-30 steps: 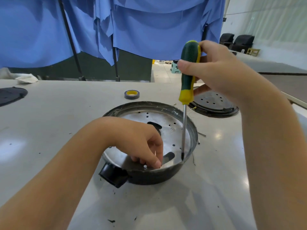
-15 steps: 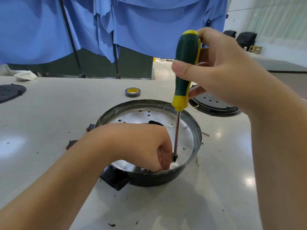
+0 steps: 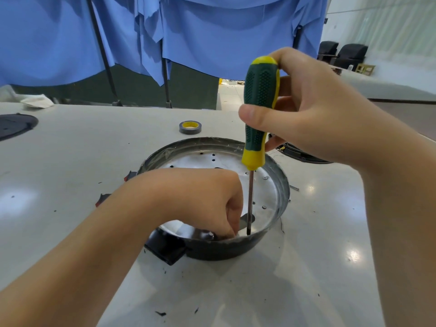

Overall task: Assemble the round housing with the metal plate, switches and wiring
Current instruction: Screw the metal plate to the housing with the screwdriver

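On a pale surface (image 3: 70,161), the round housing (image 3: 282,185) holds a metal plate (image 3: 266,197). The right hand (image 3: 313,114) grips an upright screwdriver (image 3: 259,102); the left hand (image 3: 200,199) curls beside its tip, pinching something unseen.

Green-and-yellow screwdriver (image 3: 259,109); grey, yellow-cored tape roll (image 3: 190,127); seemingly dark housing (image 3: 221,250)

You face blue cloth (image 3: 212,38) draped over dark stands (image 3: 103,55) behind the glossy pale tabletop (image 3: 70,161), which mirrors ceiling lights. Far right, two black chairs (image 3: 342,54) sit by a white wall (image 3: 382,27); pale floor (image 3: 230,95) shows beyond.
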{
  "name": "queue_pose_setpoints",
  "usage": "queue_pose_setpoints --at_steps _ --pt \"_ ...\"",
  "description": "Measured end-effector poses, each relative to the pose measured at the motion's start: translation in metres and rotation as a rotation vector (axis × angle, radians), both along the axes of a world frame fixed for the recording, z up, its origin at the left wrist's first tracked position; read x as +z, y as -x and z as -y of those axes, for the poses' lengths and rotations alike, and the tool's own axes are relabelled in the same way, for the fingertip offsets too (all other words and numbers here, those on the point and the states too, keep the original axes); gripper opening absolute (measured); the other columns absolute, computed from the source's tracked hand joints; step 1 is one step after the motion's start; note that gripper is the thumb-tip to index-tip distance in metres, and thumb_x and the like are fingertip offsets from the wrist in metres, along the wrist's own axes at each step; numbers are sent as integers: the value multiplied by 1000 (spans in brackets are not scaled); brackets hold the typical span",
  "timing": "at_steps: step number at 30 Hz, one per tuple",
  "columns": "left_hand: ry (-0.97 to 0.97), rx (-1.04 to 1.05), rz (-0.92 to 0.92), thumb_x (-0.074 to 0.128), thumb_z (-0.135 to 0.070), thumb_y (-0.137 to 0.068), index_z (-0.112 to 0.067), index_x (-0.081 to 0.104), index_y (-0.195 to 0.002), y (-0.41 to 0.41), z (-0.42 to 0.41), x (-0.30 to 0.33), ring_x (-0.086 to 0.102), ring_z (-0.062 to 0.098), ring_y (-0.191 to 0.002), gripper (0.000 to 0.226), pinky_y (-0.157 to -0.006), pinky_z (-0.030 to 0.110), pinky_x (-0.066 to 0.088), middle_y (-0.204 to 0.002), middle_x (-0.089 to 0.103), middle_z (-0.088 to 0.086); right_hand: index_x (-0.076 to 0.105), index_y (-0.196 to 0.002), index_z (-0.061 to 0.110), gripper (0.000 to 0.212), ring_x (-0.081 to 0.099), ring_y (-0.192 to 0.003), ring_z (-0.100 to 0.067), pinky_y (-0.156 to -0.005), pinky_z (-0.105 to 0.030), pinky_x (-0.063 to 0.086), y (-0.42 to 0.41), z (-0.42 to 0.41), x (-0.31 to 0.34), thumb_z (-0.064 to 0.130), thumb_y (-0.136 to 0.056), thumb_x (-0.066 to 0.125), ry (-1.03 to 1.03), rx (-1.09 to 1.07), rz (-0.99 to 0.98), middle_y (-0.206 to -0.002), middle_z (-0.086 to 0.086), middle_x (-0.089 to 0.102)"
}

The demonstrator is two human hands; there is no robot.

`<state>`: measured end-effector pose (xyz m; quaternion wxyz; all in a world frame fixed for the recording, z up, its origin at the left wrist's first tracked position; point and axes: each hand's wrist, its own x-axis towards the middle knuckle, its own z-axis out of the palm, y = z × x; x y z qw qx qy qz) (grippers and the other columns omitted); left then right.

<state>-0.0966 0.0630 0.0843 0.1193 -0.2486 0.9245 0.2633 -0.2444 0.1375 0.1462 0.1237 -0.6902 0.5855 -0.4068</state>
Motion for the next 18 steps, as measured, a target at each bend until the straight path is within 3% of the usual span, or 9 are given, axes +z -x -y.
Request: queue_pose_setpoints --at_steps 4,9,14,18 --pt "-55 -17 -2 71 -22 -84 -27 77 -88 1 0 2 62 -6 -69 9 -63 5 50 -75 71 -20 50 -105 20 34 72 -77 -19 -57 -29 60 2 -3 2 33 -81 71 -17 28 36 -90 -1 64" --pt "-45 -22 -4 71 -23 -83 -34 77 -88 0 1 0 61 -9 -65 14 -56 4 44 -66 66 -26 49 -107 19 37 72 -78 -18 -58 -30 60 3 -3 2 33 -81 70 -21 31 38 -94 -2 65" --pt "-71 -16 0 71 -31 -83 -34 76 -89 0 5 -1 66 2 -76 8 -74 18 52 -75 70 -20 49 -109 17 38 72 -78 -20 -59 -32 60 5 -1 1 32 -81 70 -16 23 40 -94 -2 65" --pt "-84 -13 12 70 -34 -84 -27 75 -86 1 8 -3 68 7 -75 9 -73 21 55 -77 72 -11 50 -108 17 36 72 -79 -21 -59 -34 60 6 -2 1 30 -82 72 -7 43 43 -93 -2 64"
